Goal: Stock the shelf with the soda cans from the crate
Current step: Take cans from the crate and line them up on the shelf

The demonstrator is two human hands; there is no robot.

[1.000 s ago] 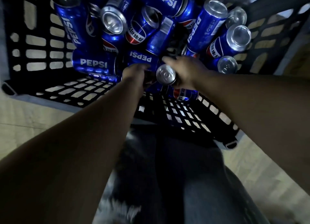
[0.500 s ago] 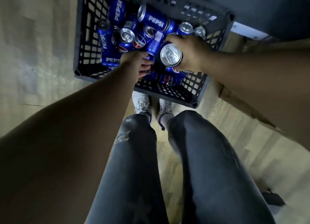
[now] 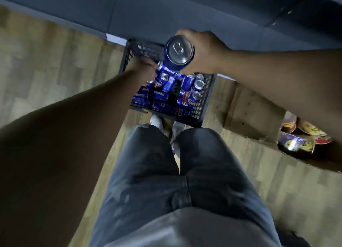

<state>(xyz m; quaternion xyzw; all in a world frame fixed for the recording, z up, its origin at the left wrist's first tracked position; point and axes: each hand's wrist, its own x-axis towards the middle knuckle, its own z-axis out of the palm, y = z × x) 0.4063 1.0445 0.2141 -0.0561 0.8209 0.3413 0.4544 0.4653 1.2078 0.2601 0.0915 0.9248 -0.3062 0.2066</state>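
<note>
Nearest are the person's legs in dark jeans (image 3: 175, 182), and two white shoes (image 3: 157, 121) stand just short of the crate's near wall. The black crate (image 3: 200, 108) sits on the wooden floor (image 3: 55, 65), its latticed walls upright and its top open. Inside it, loose Pepsi cans (image 3: 187, 98) lie heaped at all angles, some on their sides and some end-up, reaching the walls, with a dark gap near the middle.

Left of the crate only wooden floor shows out to the frame edge. Just beside the crate's right wall a cardboard box (image 3: 249, 117) lies open with bright snack tubs (image 3: 296, 141) inside, narrowing the room on that side.

Over the crate's far-left corner the left hand (image 3: 142, 67) has its fingers curled round a blue can (image 3: 163, 69), though blur softens the hold. Above the crate's far edge the right hand (image 3: 203, 48) wraps a raised can (image 3: 179, 50) from the right. Its silver lid and tab face up, and it is clear of the heap and the rim.

Beyond the crate's far wall a dark grey panel (image 3: 166, 11) runs across. Whether it touches the crate cannot be told.
</note>
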